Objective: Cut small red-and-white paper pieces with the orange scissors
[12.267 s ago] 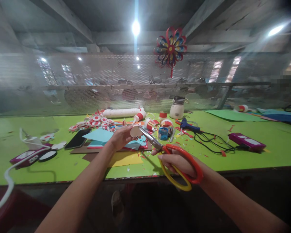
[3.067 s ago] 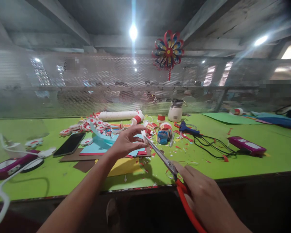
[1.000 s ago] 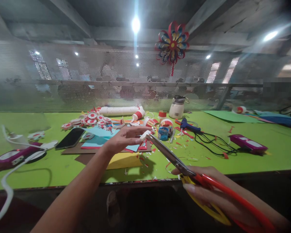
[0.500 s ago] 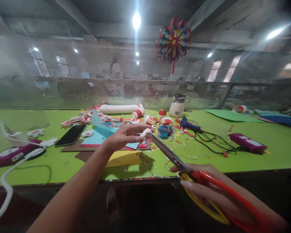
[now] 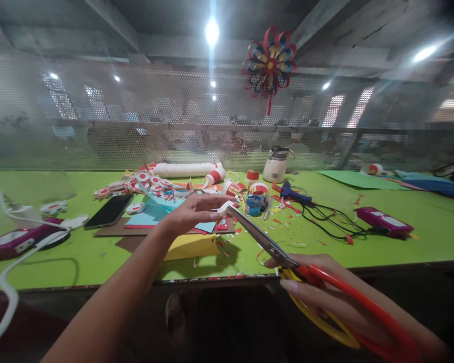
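Head view, only view.

- Left hand [image 5: 194,212]: raised over the near part of the green table [image 5: 363,242], thumb and fingertips pinching a small white paper piece [image 5: 227,206]; the other fingers stretch out flat.
- Right hand [image 5: 325,297]: low and near the body, off the table's front edge, closed through the handles of the scissors [image 5: 265,242]. Fingers sit in the yellow loop, with the red loop running over the top.
- The blades angle up and left, nearly together, tips at the paper piece. Cannot tell whether they bite it or just touch it.
- Handling, as a judgement: the piece is very light, thin and floppy, easy to crease or tear. Best gripped close to the cut line, with fingertips kept beside the blades. The scissors are stiff and long, and most of their weight seems to sit at the handles.
- Room: both hands work in the air above the front edge, and the space between them is open.
- Directly under the left hand: a blue paper sheet [image 5: 151,217], a yellow sheet [image 5: 191,247] and scattered scraps.
- Just beyond the blade tips: a small blue pot [image 5: 253,205] and a blue glue gun [image 5: 293,193], whose black cable [image 5: 329,217] trails right.
- To the left: a phone [image 5: 109,210], well apart.
- Behind: red-and-white paper discs [image 5: 136,184], a white tube [image 5: 183,169] and a white jug [image 5: 275,165].
- A perforated screen [image 5: 136,126] closes off the far side of the table.
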Motion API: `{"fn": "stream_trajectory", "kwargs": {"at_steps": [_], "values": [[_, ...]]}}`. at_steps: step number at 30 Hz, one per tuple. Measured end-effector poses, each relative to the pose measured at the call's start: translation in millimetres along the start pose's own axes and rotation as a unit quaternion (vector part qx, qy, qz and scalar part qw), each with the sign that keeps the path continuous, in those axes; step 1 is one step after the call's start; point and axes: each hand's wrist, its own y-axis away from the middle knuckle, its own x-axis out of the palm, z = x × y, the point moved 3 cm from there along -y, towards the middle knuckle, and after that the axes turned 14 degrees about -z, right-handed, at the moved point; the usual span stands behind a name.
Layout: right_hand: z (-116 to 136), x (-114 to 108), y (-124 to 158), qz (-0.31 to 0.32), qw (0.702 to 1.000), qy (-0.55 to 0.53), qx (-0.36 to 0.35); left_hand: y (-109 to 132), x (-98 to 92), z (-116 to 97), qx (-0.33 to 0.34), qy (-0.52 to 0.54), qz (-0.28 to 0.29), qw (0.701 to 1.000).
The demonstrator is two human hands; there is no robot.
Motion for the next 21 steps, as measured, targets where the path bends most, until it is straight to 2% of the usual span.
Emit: {"fn": "stream_trajectory", "kwargs": {"at_steps": [5,11,21], "values": [[7.8,0.2,1.5,0.014,0.999,-0.046,0.005,-0.1,-0.4,0.7,-0.013,0.017,0.010,1.000],[7.7,2.3,3.8,0.013,0.994,-0.098,0.049,-0.4,-0.3,1.7,-0.013,0.023,0.012,1.000],[6.2,4.6,0.9,0.004,0.992,-0.119,0.040,-0.8,-1.4,2.5,-0.013,0.016,0.005,1.000]]}}
